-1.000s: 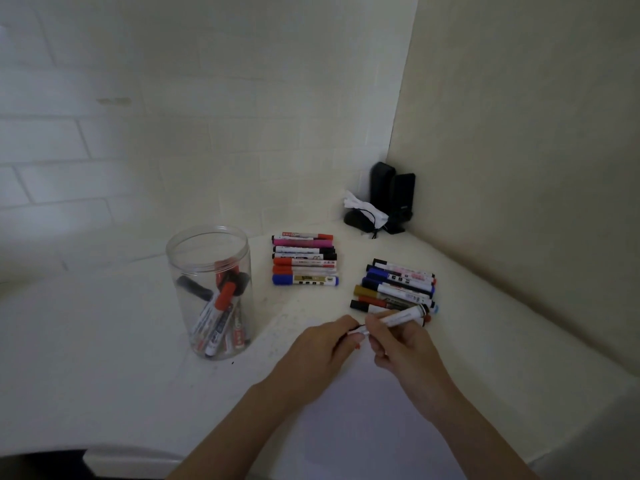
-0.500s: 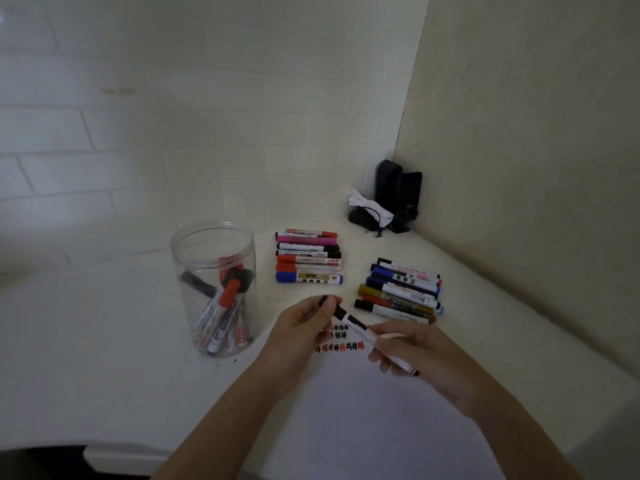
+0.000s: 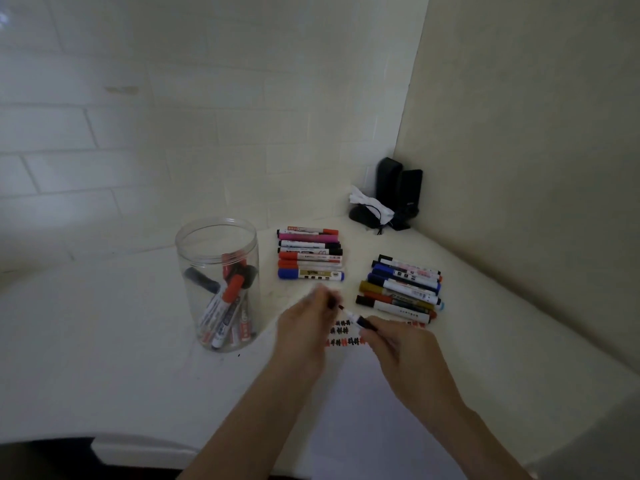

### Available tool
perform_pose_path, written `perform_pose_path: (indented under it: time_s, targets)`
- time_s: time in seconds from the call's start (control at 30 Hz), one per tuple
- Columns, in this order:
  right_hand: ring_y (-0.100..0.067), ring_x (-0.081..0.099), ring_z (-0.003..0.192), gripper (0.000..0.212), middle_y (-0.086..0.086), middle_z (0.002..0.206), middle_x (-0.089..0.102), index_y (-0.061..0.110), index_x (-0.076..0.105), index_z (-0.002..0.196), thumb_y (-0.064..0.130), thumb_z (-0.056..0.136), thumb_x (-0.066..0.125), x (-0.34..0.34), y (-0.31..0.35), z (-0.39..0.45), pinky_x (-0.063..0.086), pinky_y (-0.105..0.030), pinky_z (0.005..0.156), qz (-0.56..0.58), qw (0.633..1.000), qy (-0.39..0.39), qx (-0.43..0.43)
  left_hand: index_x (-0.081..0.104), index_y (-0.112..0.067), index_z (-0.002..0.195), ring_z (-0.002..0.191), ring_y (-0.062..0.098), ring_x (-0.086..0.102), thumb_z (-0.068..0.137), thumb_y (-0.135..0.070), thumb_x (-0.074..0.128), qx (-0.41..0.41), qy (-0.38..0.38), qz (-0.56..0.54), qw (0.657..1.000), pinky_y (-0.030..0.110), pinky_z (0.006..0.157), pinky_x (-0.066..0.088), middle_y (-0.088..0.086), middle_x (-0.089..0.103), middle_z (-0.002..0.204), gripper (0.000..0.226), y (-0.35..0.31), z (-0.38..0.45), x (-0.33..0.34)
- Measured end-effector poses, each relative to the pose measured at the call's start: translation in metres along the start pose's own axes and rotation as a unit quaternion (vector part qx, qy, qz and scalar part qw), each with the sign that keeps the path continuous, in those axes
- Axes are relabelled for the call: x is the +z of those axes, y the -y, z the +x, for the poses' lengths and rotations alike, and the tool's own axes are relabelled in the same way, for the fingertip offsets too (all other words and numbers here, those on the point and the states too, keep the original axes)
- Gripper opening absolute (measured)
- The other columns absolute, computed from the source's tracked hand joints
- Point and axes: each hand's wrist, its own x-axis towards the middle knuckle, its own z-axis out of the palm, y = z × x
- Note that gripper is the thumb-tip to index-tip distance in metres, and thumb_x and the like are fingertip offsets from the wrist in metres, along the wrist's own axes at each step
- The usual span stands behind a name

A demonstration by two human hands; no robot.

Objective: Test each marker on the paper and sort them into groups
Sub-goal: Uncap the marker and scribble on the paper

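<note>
The white counter (image 3: pixel 104 358) fills the corner where the tiled wall (image 3: pixel 173 133) meets the plain side wall (image 3: pixel 536 133), and its widest bare stretch lies to the left of the jar, running to the rounded front edge. A sheet of paper (image 3: pixel 363 410) lies at the near edge under both forearms, with rows of small red and black test marks (image 3: pixel 343 336) along its far border. The clear jar (image 3: pixel 218 285) stands upright left of the hands, well apart from the walls, with several markers leaning inside it. Behind the hands, one tidy group of markers (image 3: pixel 310 252) lies side by side, and a second, looser group (image 3: pixel 403 289) sits to its right, nearer the side wall, with a narrow lane of bare counter between them. Dark objects (image 3: pixel 394 199) are tucked into the far corner. The right hand (image 3: pixel 401 355) pinches the marker (image 3: pixel 355 318) by its barrel just above the paper's far edge. The left hand (image 3: pixel 306 336) is blurred, its fingertips closed at the marker's other end; whether they hold a cap, I cannot tell.
</note>
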Motion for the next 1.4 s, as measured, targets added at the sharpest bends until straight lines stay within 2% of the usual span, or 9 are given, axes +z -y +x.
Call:
perform_pose_path:
  time_s: [0.13, 0.37, 0.43, 0.6, 0.67, 0.9, 1.03, 1.2, 1.4]
  targets:
    - [0.009, 0.061, 0.069, 0.02, 0.011, 0.082, 0.07, 0.026, 0.071, 0.109, 0.03, 0.095, 0.058, -0.014, -0.022, -0.006, 0.043, -0.003, 0.064, 0.007, 0.998, -0.009, 0.059, 0.067, -0.009, 0.099, 0.1, 0.017, 0.066, 0.093, -0.021, 0.056, 0.035, 0.012, 0.099, 0.994, 0.032, 0.094, 0.051, 0.005, 0.072, 0.099, 0.017, -0.007, 0.008, -0.007]
    - [-0.001, 0.066, 0.063, 0.033, 0.009, 0.096, 0.066, 0.044, 0.048, 0.127, 0.024, 0.1, 0.049, -0.016, -0.028, 0.013, 0.052, -0.013, 0.062, 0.053, 0.994, 0.042, 0.082, 0.067, -0.022, 0.101, 0.087, 0.007, 0.066, 0.091, -0.032, 0.062, 0.082, 0.006, 0.294, 0.952, 0.015, 0.069, 0.045, -0.005, 0.071, 0.093, 0.016, 0.014, 0.013, -0.011]
    - [-0.009, 0.07, 0.068, 0.027, 0.001, 0.099, 0.066, 0.036, 0.059, 0.118, 0.02, 0.102, 0.045, -0.017, -0.028, 0.017, 0.057, -0.023, 0.07, 0.13, 0.986, 0.038, 0.096, 0.066, -0.022, 0.099, 0.087, 0.003, 0.066, 0.089, -0.026, 0.066, 0.097, 0.025, 0.318, 0.943, 0.013, 0.069, 0.047, -0.007, 0.071, 0.094, 0.011, 0.016, 0.016, -0.015]
    - [-0.023, 0.07, 0.101, 0.032, -0.007, 0.115, 0.069, 0.021, 0.067, 0.12, 0.006, 0.1, 0.046, -0.022, -0.03, 0.026, 0.057, -0.043, 0.084, 0.472, 0.856, 0.037, 0.208, 0.064, -0.023, 0.092, 0.09, 0.004, 0.065, 0.083, -0.016, 0.072, 0.148, 0.052, 0.431, 0.889, 0.018, 0.08, 0.053, -0.01, 0.068, 0.096, 0.013, 0.021, 0.028, -0.024]
    - [-0.021, 0.07, 0.097, 0.029, -0.008, 0.11, 0.072, 0.02, 0.066, 0.119, 0.008, 0.093, 0.059, -0.021, -0.034, 0.026, 0.055, -0.037, 0.079, 0.512, 0.827, 0.036, 0.232, 0.064, -0.024, 0.091, 0.088, 0.002, 0.063, 0.082, -0.014, 0.072, 0.174, 0.062, 0.469, 0.864, 0.014, 0.078, 0.051, -0.012, 0.066, 0.093, 0.015, 0.023, 0.03, -0.026]
    - [-0.013, 0.043, 0.054, 0.027, 0.004, 0.056, 0.05, 0.008, 0.067, 0.086, 0.034, 0.09, 0.065, 0.006, -0.046, 0.03, 0.038, -0.024, 0.052, 0.302, 0.928, -0.009, 0.22, 0.062, -0.025, 0.097, 0.088, 0.002, 0.056, 0.084, -0.021, 0.071, 0.193, 0.055, 0.568, 0.798, 0.007, 0.073, 0.037, -0.012, 0.063, 0.097, 0.016, 0.028, 0.041, -0.029]
    - [-0.012, 0.057, 0.055, 0.02, 0.005, 0.061, 0.064, 0.02, 0.065, 0.079, 0.034, 0.092, 0.062, 0.021, -0.053, 0.037, 0.042, -0.014, 0.052, 0.199, 0.958, -0.059, 0.199, 0.058, -0.028, 0.11, 0.1, 0.003, 0.051, 0.085, -0.035, 0.068, 0.229, 0.084, 0.608, 0.756, 0.016, 0.088, 0.039, -0.014, 0.056, 0.107, 0.028, 0.036, 0.047, -0.032]
    - [-0.032, 0.063, 0.074, 0.024, -0.015, 0.076, 0.069, 0.006, 0.066, 0.084, 0.028, 0.093, 0.061, 0.03, -0.065, 0.032, 0.043, -0.018, 0.054, 0.159, 0.964, -0.086, 0.198, 0.057, -0.039, 0.119, 0.11, 0.004, 0.047, 0.078, -0.071, 0.048, 0.303, 0.174, 0.665, 0.66, 0.03, 0.098, 0.038, -0.017, 0.055, 0.118, 0.053, 0.046, 0.054, -0.042]
    - [-0.005, 0.05, 0.049, 0.025, 0.001, 0.054, 0.057, 0.013, 0.058, 0.067, 0.023, 0.089, 0.066, 0.031, -0.064, 0.029, 0.038, -0.014, 0.05, 0.117, 0.977, -0.082, 0.16, 0.065, -0.04, 0.109, 0.113, 0.005, 0.044, 0.077, -0.072, 0.045, 0.329, 0.175, 0.662, 0.65, 0.032, 0.098, 0.036, -0.017, 0.052, 0.119, 0.049, 0.051, 0.057, -0.046]
